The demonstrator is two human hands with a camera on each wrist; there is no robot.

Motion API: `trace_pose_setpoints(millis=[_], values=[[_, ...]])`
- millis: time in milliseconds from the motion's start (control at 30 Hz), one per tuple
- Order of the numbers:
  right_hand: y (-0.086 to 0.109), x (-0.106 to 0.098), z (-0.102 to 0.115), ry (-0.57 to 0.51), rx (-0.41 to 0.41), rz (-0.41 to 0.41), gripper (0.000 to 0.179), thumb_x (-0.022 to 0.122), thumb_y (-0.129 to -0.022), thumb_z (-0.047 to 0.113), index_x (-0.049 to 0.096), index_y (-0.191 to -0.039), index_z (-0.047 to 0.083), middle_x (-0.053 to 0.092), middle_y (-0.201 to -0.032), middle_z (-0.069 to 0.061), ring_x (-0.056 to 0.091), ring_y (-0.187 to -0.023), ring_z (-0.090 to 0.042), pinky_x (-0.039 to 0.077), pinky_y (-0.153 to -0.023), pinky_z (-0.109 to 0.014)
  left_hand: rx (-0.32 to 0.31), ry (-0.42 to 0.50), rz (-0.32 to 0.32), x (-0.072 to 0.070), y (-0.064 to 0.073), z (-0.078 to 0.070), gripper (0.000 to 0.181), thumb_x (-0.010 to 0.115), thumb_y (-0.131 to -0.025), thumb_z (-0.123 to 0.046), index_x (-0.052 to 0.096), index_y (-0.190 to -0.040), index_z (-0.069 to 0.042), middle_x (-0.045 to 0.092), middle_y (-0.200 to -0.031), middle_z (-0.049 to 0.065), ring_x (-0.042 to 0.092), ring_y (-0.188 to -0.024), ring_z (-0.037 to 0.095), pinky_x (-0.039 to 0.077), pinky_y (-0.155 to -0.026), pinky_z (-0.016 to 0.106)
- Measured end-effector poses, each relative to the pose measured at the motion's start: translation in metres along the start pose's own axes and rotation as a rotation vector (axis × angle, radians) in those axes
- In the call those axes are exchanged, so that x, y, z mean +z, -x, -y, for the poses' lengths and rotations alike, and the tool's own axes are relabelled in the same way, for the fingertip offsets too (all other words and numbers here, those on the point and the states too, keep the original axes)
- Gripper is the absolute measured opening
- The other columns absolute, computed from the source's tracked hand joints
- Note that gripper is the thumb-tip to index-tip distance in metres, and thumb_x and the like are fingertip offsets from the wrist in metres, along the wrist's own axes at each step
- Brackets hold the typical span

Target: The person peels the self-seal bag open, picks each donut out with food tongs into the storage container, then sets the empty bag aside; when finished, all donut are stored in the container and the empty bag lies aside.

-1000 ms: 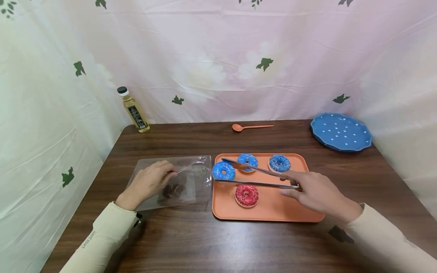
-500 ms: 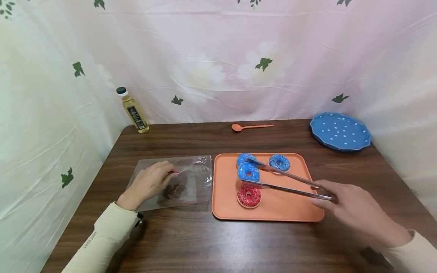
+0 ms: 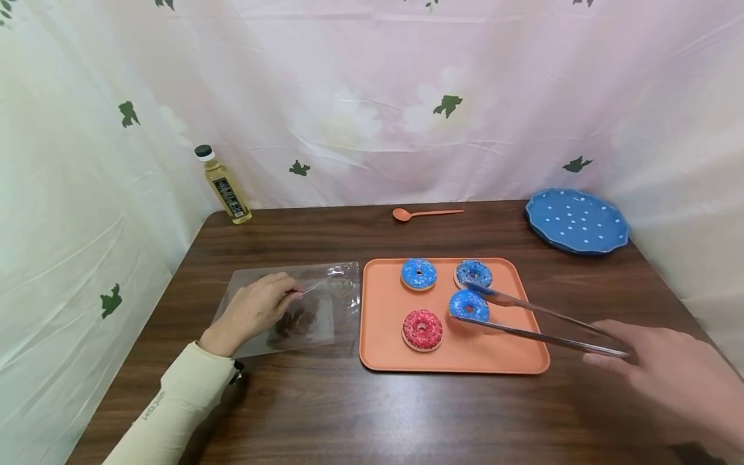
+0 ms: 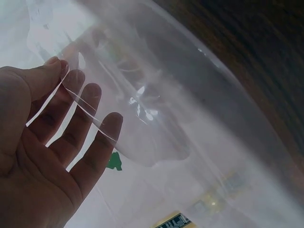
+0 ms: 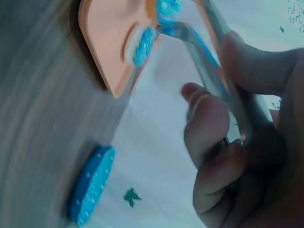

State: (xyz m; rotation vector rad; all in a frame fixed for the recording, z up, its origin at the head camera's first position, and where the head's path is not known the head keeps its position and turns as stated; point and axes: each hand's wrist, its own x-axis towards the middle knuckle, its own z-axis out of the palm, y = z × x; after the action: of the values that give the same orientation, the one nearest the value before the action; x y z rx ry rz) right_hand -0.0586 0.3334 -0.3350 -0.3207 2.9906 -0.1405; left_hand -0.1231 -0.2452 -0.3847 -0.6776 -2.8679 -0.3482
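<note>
My left hand [image 3: 258, 310] pinches the edge of a clear plastic bag [image 4: 156, 104] between thumb and fingertips; the bag lies to the left of the tray. In my right hand [image 3: 668, 368] I grip metal tongs [image 3: 546, 337] near their hinge end. Between the tips of the tongs is a blue donut [image 3: 468, 306], over the right half of the orange tray [image 3: 378, 355]. On the tray are another blue donut [image 3: 418, 274], a darker blue sprinkled donut [image 3: 473, 274] just behind the tongs, and a red donut [image 3: 422, 330].
A blue plate with white dots [image 3: 578, 223] sits at the back right of the table. An orange spoon [image 3: 427, 214] lies along the back edge. At the back left stands a bottle of yellow liquid [image 3: 227, 190]. Cloth hangs behind and at both sides.
The right hand has moved right with the tongs and the blue donut, from the tray's left edge to its right half. The left hand has stayed on the bag.
</note>
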Motion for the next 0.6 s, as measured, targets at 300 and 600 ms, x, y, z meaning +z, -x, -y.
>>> trace_pose_setpoints(millis=[300,600], values=[[-0.002,0.005,-0.012,0.047,0.003,0.087,0.063,0.072,-0.085,0.059,0.069,-0.118,0.006,0.066,-0.084,-0.005,0.061,-0.074,-0.025,0.05,-0.064,-0.053,0.0,0.009,0.009,0.001,0.002,0.001,0.005,0.071,-0.097,-0.02,0.073,-0.1,-0.017,0.067,-0.093,-0.006,0.061,-0.075,0.009,0.052,-0.06,0.034],[-0.003,0.012,-0.026,0.046,0.028,0.149,0.059,0.073,-0.085,0.058,0.07,-0.117,0.008,0.067,-0.088,-0.01,0.061,-0.076,-0.027,0.05,-0.066,-0.055,-0.002,0.005,0.017,0.003,0.004,0.0,0.004,0.072,-0.096,-0.018,0.073,-0.1,-0.016,0.066,-0.091,-0.007,0.057,-0.07,0.006,0.049,-0.056,0.031]])
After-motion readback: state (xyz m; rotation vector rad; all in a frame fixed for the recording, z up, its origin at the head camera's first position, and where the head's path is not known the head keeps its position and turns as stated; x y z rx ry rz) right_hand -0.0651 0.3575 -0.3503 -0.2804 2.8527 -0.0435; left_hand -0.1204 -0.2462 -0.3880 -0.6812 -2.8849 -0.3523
